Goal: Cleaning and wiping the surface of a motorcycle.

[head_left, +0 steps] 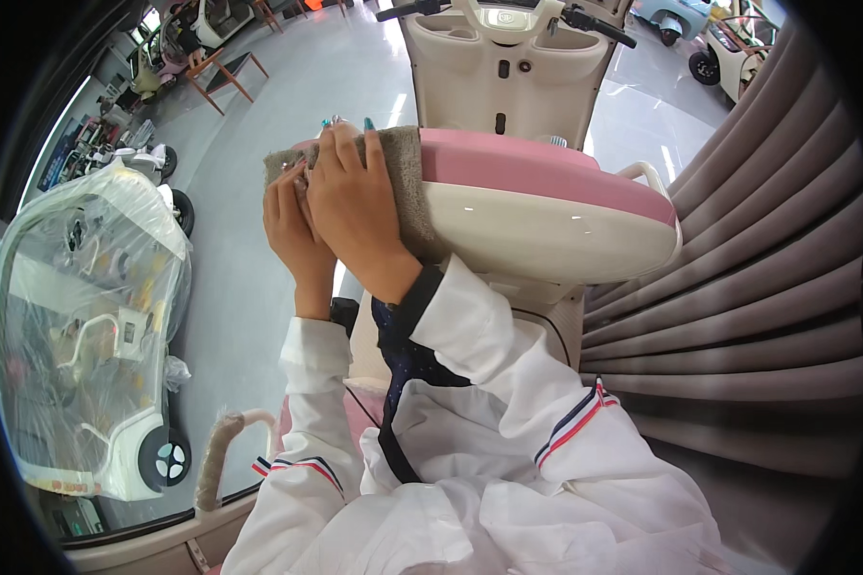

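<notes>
A grey-brown towelling cloth is draped over the left end of a pink-and-cream padded vehicle seat part. My right hand presses on the cloth, its fingers reaching over the top edge. Beside it and partly beneath it, my left hand has bent fingers on the cloth's left part. The two hands touch. A small pale object shows just beyond my right fingertips, mostly hidden.
Beyond the seat stands a cream front panel with a handlebar. Pleated grey curtain hangs close on the right. To the left are a film-wrapped small vehicle, a wooden chair and a wrapped grab rail.
</notes>
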`<state>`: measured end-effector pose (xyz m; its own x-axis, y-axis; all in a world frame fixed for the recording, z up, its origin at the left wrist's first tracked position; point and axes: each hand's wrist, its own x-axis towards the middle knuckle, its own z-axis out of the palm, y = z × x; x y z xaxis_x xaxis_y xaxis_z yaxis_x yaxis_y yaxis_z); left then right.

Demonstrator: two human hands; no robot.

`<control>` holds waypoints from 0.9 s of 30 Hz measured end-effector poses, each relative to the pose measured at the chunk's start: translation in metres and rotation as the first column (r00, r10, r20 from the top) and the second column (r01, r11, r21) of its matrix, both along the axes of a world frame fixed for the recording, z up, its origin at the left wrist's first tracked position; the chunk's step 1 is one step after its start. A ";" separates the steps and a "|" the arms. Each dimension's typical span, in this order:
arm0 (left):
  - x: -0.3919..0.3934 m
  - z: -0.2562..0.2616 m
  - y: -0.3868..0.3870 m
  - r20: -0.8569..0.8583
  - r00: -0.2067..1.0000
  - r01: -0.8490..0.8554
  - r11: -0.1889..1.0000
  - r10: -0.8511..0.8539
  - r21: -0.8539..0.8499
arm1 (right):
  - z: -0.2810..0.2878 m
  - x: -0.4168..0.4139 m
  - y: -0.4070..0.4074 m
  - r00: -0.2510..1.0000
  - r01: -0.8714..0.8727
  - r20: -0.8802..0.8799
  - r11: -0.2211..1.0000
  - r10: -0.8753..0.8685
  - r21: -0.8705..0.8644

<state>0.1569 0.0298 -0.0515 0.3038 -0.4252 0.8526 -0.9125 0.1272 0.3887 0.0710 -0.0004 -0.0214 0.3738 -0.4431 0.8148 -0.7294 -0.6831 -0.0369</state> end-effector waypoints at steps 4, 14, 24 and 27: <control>-0.016 0.002 -0.001 -0.001 1.000 -0.015 1.000 0.015 -0.024 | -0.007 -0.014 -0.001 0.986 -0.104 0.135 0.994 0.098 0.038; -0.190 0.010 -0.010 0.181 0.979 0.083 0.995 -0.093 0.058 | -0.006 -0.204 -0.008 0.952 0.036 0.303 0.999 -0.042 0.027; -0.248 0.004 -0.020 0.161 0.909 0.385 0.922 -0.385 0.033 | -0.015 -0.274 -0.004 0.906 0.248 0.336 0.966 -0.259 0.077; -0.222 0.006 -0.016 0.209 0.899 0.386 0.922 -0.384 0.033 | -0.004 -0.249 -0.005 0.934 0.213 0.287 0.976 -0.214 0.035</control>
